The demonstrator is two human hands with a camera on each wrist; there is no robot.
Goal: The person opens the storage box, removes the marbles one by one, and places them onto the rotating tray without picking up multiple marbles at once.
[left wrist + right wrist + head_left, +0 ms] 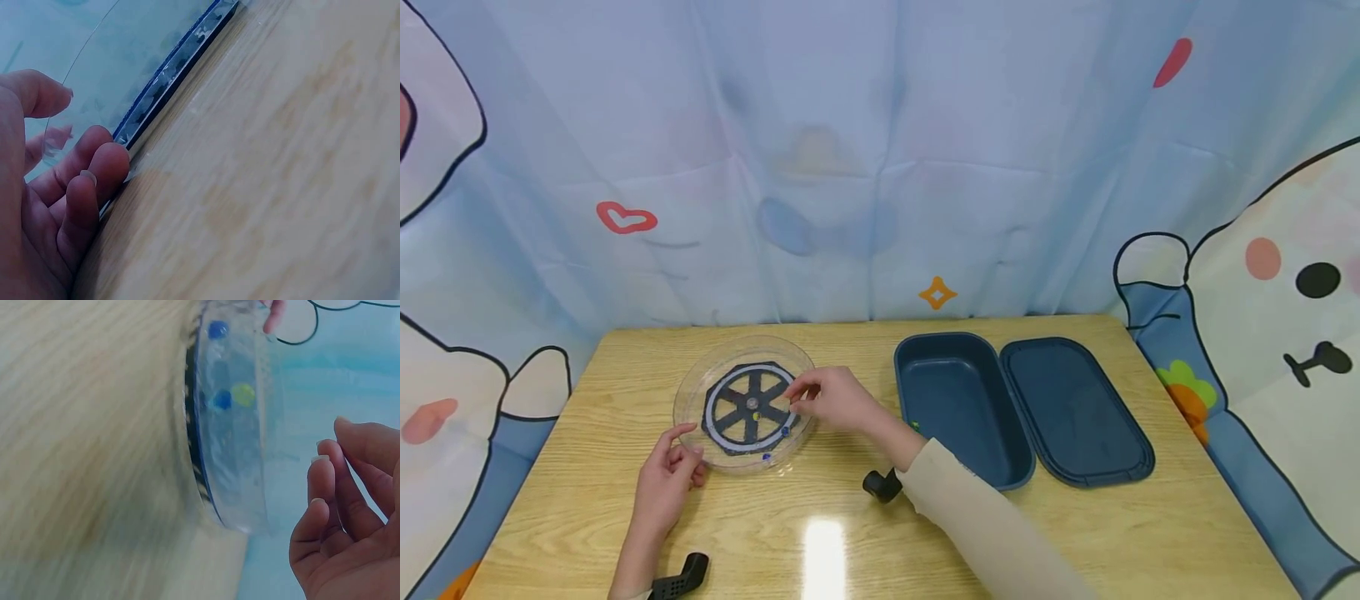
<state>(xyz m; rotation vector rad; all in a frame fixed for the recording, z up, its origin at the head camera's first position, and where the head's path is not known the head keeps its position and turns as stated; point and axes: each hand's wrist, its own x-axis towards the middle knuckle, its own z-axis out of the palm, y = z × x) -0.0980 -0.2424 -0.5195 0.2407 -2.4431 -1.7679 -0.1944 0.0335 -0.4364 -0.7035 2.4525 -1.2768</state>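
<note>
Left of centre, right hand (831, 398): thumb and fingertips together at the dish's (697, 381) right side; cannot tell whether they pinch anything.
Lower left, left hand (668, 477): fingers bent round the dish's lower-left rim, touching it.
Dish: left of centre, clear and round, with a dark spoked wheel (752, 404).
Beads: yellow bead (756, 416) near the hub; two blue beads (786, 432) lower right of it.
Tub (955, 392): right of centre, green bead (915, 426) at its left side.
Lid (1078, 412): farther right, just beside the tub.
Table (760, 533): beneath everything, lower frame.
</note>
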